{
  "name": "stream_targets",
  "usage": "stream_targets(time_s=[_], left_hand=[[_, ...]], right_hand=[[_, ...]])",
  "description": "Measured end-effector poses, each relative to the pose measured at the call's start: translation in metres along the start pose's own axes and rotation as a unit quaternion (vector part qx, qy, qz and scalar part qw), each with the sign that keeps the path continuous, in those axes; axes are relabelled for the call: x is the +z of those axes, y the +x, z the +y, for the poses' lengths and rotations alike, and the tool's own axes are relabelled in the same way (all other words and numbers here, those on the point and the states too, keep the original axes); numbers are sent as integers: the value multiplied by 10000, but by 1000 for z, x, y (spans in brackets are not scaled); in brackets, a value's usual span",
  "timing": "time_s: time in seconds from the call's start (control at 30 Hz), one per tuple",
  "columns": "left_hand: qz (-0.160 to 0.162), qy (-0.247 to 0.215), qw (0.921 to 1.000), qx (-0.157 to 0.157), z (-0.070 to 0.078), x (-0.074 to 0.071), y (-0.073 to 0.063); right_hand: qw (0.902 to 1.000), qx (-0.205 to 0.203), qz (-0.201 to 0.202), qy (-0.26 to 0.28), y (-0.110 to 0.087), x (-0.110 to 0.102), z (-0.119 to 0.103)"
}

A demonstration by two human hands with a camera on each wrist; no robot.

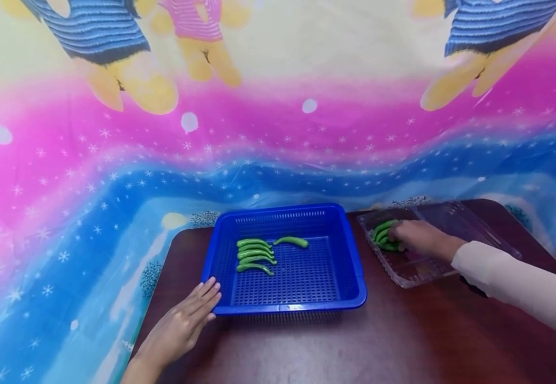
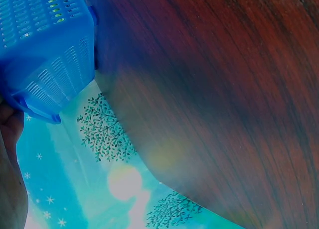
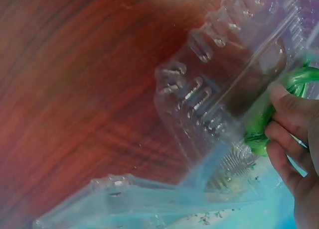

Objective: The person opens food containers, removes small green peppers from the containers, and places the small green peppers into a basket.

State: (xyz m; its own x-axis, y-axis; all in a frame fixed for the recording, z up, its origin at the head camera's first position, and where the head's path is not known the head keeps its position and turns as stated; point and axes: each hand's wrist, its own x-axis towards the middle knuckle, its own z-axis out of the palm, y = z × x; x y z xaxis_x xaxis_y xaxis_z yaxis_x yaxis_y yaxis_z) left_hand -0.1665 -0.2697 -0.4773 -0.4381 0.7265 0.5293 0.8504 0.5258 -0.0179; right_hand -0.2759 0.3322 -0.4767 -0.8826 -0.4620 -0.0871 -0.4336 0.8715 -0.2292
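Observation:
My left hand (image 1: 185, 321) rests with straight fingers against the front left corner of the blue plastic basket (image 1: 292, 307). The left wrist view shows only part of that hand (image 2: 11, 134), by the basket's rim. Inside the basket, several curved green peppers (image 1: 255, 250) lie in a column on the left, and one more pepper (image 1: 294, 241) lies right of the column's top. At the right, my right hand (image 1: 414, 237) reaches into a clear plastic clamshell box (image 1: 404, 280). Its thumb and fingers pinch a green pepper (image 3: 261, 120) there; other peppers (image 1: 382, 230) lie beside it.
The box's lid (image 1: 469, 226) is folded open to the right on the dark brown wooden table (image 1: 306, 346). A printed cloth (image 1: 278, 133) in pink and blue hangs behind the table and around its sides.

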Motion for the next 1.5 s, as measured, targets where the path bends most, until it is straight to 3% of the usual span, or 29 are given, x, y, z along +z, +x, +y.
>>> stream_targets(time_s=[0.1, 0.17, 0.4, 0.7, 1.1, 1.5], left_hand=[[5, 29, 10000, 14, 0, 1, 0], [13, 34, 10000, 29, 0, 1, 0], [4, 9, 10000, 45, 0, 0, 1], [-54, 38, 10000, 1, -1, 0, 2], [15, -11, 10000, 38, 0, 1, -1], [26, -45, 10000, 36, 0, 1, -1]], right_hand=[[9975, -344, 150, -594, -1, 2, 1], [9966, -447, 233, -656, -3, 3, 1], [9992, -5, 213, 332, -8, 10, 5], [9880, 362, 699, 1330, -22, 18, 13], [9564, 983, 591, 2687, -21, 1, -6], [9284, 1298, 796, 3389, 9, -35, -41]])
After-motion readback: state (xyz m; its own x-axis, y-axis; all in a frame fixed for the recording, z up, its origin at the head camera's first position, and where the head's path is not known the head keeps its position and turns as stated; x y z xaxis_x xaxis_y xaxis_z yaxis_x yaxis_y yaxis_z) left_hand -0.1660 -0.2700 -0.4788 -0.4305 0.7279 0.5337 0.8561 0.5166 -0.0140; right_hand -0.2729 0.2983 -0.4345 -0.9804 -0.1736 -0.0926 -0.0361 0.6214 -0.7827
